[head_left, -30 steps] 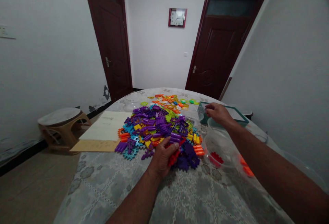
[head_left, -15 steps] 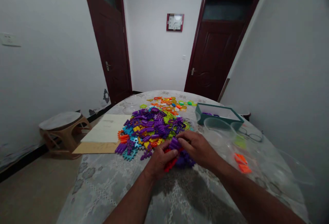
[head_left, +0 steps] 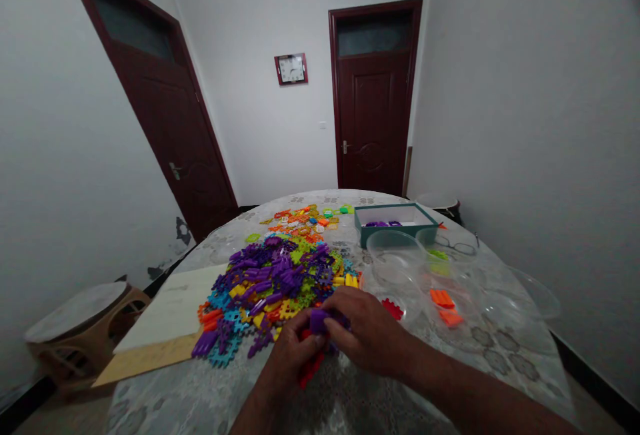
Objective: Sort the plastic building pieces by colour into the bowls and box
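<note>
My left hand [head_left: 293, 348] is closed round a red plastic building piece [head_left: 311, 370], which shows below the thumb. My right hand [head_left: 367, 328] pinches a purple plastic building piece [head_left: 319, 320] right above the red one, and the fingertips of both hands almost meet there. Whether the two pieces are joined cannot be seen, since fingers cover the contact. Just beyond the hands lies a heap of mixed building pieces [head_left: 273, 272], mostly purple, with blue, yellow, green and orange ones among them.
Clear plastic bowls [head_left: 395, 245] stand on the right; orange pieces [head_left: 443, 298] and a red gear piece [head_left: 393, 308] lie in or beside them. Behind are a green-rimmed box [head_left: 425, 216] and glasses [head_left: 460, 247]. A pale board [head_left: 165, 308] lies left, a stool [head_left: 75, 315] beyond the table.
The view has swung right, shifting the room and table leftward. Both hands stay together, and the purple piece has turned between the fingers. The red gear piece by the bowls now shows.
</note>
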Action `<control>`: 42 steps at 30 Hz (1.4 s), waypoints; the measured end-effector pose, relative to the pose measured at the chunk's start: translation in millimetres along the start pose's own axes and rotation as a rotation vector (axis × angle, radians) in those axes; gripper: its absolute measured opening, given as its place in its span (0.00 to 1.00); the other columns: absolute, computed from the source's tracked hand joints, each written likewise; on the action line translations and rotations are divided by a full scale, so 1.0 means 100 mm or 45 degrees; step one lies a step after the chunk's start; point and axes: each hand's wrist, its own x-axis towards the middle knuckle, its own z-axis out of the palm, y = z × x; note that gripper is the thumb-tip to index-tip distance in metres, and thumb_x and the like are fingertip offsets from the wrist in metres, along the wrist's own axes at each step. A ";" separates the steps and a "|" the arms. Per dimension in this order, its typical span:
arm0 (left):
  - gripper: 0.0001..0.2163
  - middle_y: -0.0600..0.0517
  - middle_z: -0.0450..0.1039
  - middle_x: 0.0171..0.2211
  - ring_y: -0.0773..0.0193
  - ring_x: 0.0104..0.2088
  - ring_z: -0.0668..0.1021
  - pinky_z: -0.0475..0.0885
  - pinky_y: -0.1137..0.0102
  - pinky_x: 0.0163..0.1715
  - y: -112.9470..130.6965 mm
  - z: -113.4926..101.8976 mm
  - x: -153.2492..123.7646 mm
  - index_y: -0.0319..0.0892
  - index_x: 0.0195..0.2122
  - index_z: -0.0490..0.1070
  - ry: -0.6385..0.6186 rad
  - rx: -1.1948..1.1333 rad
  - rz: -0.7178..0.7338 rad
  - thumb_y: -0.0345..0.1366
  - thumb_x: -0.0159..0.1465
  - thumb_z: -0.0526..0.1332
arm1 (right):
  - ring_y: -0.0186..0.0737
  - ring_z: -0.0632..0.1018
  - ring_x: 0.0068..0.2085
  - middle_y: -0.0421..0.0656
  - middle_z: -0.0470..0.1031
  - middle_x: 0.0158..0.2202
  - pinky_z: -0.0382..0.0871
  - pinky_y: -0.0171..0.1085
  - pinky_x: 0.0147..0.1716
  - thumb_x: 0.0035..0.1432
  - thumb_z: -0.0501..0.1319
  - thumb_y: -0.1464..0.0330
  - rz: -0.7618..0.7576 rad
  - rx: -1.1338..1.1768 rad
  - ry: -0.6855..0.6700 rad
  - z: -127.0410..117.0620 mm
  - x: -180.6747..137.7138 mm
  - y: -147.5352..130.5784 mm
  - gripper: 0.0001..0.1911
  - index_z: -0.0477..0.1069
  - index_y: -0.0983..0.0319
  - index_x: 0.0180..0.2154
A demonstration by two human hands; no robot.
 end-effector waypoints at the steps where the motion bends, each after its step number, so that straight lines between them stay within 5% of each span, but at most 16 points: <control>1: 0.24 0.48 0.80 0.37 0.55 0.37 0.79 0.71 0.67 0.39 -0.02 0.01 0.00 0.41 0.48 0.80 0.007 -0.052 -0.035 0.50 0.55 0.74 | 0.40 0.78 0.41 0.43 0.79 0.39 0.69 0.38 0.42 0.66 0.62 0.70 0.035 0.028 0.039 -0.09 0.03 0.02 0.07 0.78 0.61 0.44; 6: 0.25 0.50 0.78 0.29 0.68 0.22 0.72 0.59 0.75 0.22 -0.01 0.05 -0.02 0.40 0.52 0.77 0.104 -0.288 -0.237 0.49 0.58 0.73 | 0.40 0.80 0.39 0.42 0.82 0.38 0.69 0.37 0.40 0.67 0.60 0.67 0.247 -0.142 0.128 -0.70 0.36 0.51 0.09 0.80 0.59 0.42; 11: 0.22 0.49 0.78 0.32 0.71 0.21 0.72 0.61 0.78 0.17 0.11 0.09 -0.01 0.39 0.51 0.75 0.169 -0.676 -0.252 0.44 0.58 0.72 | 0.47 0.81 0.41 0.50 0.84 0.41 0.71 0.40 0.42 0.63 0.62 0.65 0.641 -0.493 0.439 -1.21 0.83 1.41 0.13 0.82 0.63 0.44; 14: 0.21 0.45 0.79 0.39 0.68 0.26 0.78 0.64 0.80 0.15 0.15 0.07 0.00 0.38 0.50 0.76 0.215 -0.835 -0.261 0.42 0.58 0.73 | 0.46 0.82 0.36 0.52 0.84 0.42 0.74 0.42 0.41 0.63 0.60 0.66 0.737 -0.489 0.585 -1.35 0.97 1.67 0.21 0.78 0.66 0.55; 18: 0.20 0.43 0.80 0.43 0.66 0.29 0.80 0.68 0.80 0.15 0.15 0.05 0.01 0.37 0.50 0.77 0.253 -0.953 -0.277 0.40 0.59 0.72 | 0.43 0.82 0.34 0.48 0.84 0.43 0.76 0.42 0.41 0.65 0.60 0.62 0.584 -0.396 0.543 -1.19 0.80 1.33 0.21 0.77 0.62 0.56; 24: 0.19 0.46 0.77 0.32 0.68 0.25 0.77 0.63 0.81 0.14 0.15 0.06 0.02 0.36 0.50 0.77 0.192 -1.026 -0.353 0.42 0.62 0.70 | 0.43 0.82 0.44 0.47 0.81 0.49 0.78 0.43 0.46 0.70 0.60 0.65 -0.036 -0.053 -0.090 -0.30 0.20 0.33 0.16 0.75 0.56 0.57; 29: 0.20 0.48 0.76 0.28 0.68 0.21 0.76 0.66 0.79 0.16 0.16 0.07 -0.01 0.37 0.51 0.77 0.112 -0.907 -0.383 0.44 0.62 0.69 | 0.44 0.79 0.51 0.48 0.78 0.51 0.76 0.45 0.50 0.72 0.57 0.71 -0.151 0.082 -0.205 0.19 0.03 0.18 0.13 0.73 0.56 0.54; 35: 0.16 0.48 0.77 0.28 0.70 0.18 0.74 0.64 0.80 0.13 0.16 0.05 0.00 0.37 0.49 0.77 0.122 -0.971 -0.455 0.44 0.67 0.65 | 0.43 0.80 0.46 0.46 0.80 0.45 0.75 0.42 0.47 0.73 0.56 0.69 -0.073 0.047 -0.030 0.04 -0.02 0.17 0.09 0.75 0.57 0.49; 42: 0.19 0.42 0.80 0.39 0.66 0.26 0.81 0.61 0.80 0.11 0.22 0.04 0.04 0.35 0.48 0.76 0.138 -1.232 -0.461 0.49 0.70 0.62 | 0.49 0.81 0.45 0.48 0.81 0.45 0.74 0.47 0.47 0.70 0.57 0.64 0.102 -0.567 0.323 -0.41 -0.19 0.58 0.10 0.76 0.58 0.46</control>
